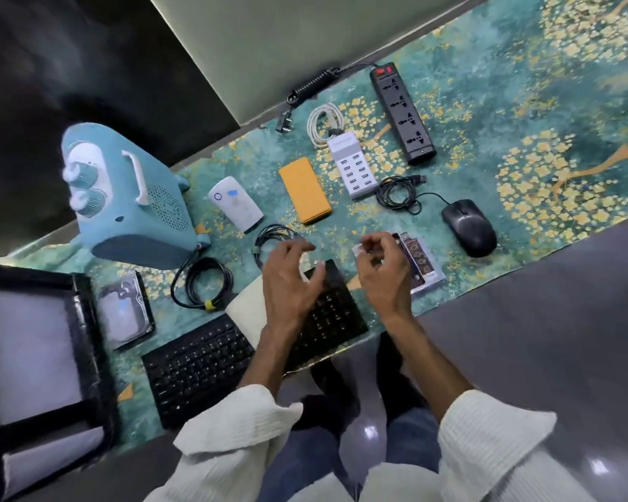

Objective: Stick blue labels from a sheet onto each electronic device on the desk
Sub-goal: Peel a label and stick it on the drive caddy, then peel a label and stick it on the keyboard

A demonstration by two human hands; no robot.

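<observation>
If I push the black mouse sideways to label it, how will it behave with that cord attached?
The black mouse will probably slide easily; its shell looks smooth and rounded, so fingers may slip on top. Its thin cord lies in a loose coil beside the white USB charging hub, looks floppy, and should trail rather than resist, though it might snag the hub.

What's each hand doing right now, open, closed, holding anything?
Left hand: open, fingers spread above the black keyboard, holding nothing visible.
Right hand: fingers curled together as if pinching something small; what it holds, if anything, cannot be told.
</observation>
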